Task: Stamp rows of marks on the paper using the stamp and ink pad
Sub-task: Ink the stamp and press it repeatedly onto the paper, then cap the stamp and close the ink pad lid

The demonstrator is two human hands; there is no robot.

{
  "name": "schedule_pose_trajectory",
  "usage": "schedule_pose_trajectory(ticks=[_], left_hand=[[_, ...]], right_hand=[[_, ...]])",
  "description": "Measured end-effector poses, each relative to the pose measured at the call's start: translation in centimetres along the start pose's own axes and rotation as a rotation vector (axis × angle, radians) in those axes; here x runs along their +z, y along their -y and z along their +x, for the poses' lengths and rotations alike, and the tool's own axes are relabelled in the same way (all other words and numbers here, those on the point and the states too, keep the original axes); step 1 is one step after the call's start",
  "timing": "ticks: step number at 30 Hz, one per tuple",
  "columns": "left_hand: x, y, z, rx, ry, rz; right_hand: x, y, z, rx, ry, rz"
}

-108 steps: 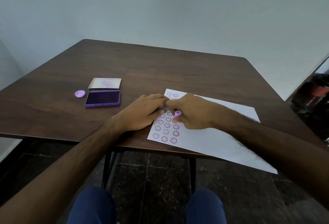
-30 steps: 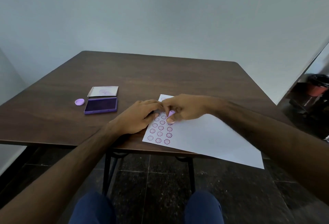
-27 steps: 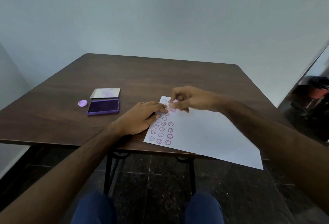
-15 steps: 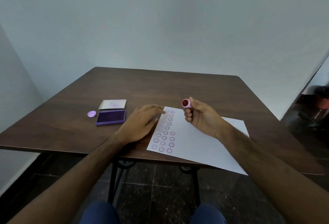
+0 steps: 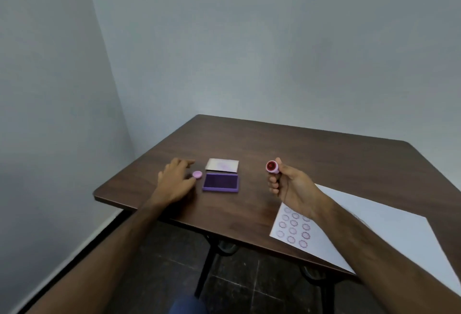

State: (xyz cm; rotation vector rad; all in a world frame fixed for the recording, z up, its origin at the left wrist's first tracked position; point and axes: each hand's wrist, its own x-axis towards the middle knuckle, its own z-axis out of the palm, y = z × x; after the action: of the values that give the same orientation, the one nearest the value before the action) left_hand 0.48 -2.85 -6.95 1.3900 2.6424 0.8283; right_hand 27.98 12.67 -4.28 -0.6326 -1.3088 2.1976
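My right hand (image 5: 291,185) holds a small pink stamp (image 5: 272,167) in the air, its red face turned toward me, to the right of the open purple ink pad (image 5: 220,182). My left hand (image 5: 174,180) lies on the table left of the pad, fingers apart, its fingertips at a small round lilac cap (image 5: 197,174). The white paper (image 5: 369,229) lies at the right, with rows of purple flower marks along its left edge, partly hidden by my right wrist.
The ink pad's pale lid (image 5: 222,165) lies open behind the pad. The brown table (image 5: 287,144) stands near a wall corner at the left. Its near edge runs diagonally, with dark floor tiles and metal legs below.
My left hand left the paper and moved left to the lilac cap. My right hand lifted the stamp off the paper and carried it toward the ink pad. The view swung left.
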Motion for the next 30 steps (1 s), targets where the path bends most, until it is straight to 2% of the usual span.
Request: schedule_pose_trajectory(ticks=[8,11,16,22,30], left_hand=[[0.2,0.3,0.9,0.052,0.028,-0.037],[0.1,0.4,0.5,0.078,-0.054,-0.107],[-0.2,-1.2,-1.9,0.164,-0.181,-0.507],[0.4,-3.5,-3.9,0.225,-0.068,-0.848],[0.8,-3.4,-4.0,0.208,-0.076,-1.011]], right_hand=[[2.6,-1.4,2.0,0.029,0.028,-0.017],[3.3,-1.7,2.4,0.025,0.044,-0.03],[4.5,-1.9,2.6,-0.003,0.094,-0.009],[6.6,-2.2,2.2,-0.082,0.143,-0.011],[7.1,-2.7,2.3,-0.151,0.155,-0.171]])
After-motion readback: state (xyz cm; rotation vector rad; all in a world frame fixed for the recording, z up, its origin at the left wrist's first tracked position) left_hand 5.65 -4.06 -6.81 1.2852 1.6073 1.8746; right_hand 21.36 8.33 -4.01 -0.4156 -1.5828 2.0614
